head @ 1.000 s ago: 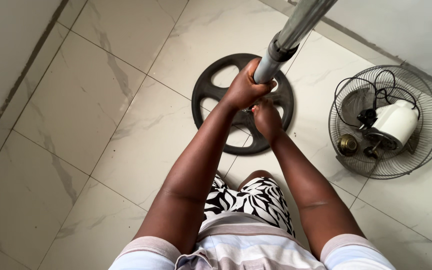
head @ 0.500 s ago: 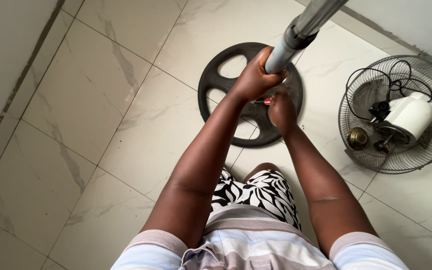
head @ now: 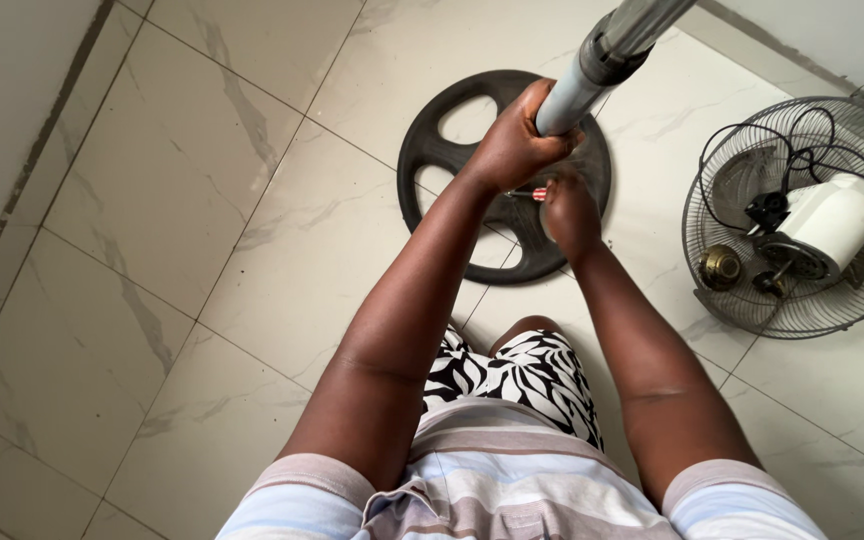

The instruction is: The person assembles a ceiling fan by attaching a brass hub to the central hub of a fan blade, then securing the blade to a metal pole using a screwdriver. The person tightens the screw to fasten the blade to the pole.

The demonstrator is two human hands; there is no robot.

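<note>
The grey metal pole (head: 592, 70) rises from the middle of the round black base (head: 452, 150), its long axis running up and away toward the upper right, past the top edge of the view. A darker collar rings the pole a little above the grip.

The left hand (head: 512, 145) is clamped around the pole just below that collar, fingers wrapped fully about it. The right hand (head: 564, 210) sits lower, closer to the base and just right of the pole's foot, closed on a small tool with a red handle (head: 538, 194) whose tip points in toward the pole's bottom end; the tip itself is hidden behind the left hand. So the two hands lie close together, the left higher on the pole, the right nearer the joint with the base.

The base lies flat on the pale marbled floor tiles (head: 202, 230). To the right of the base, well apart from it, a wire fan guard (head: 832, 300) lies on the floor, holding a white motor housing (head: 832, 225) with a coiled black cord (head: 772, 150).
</note>
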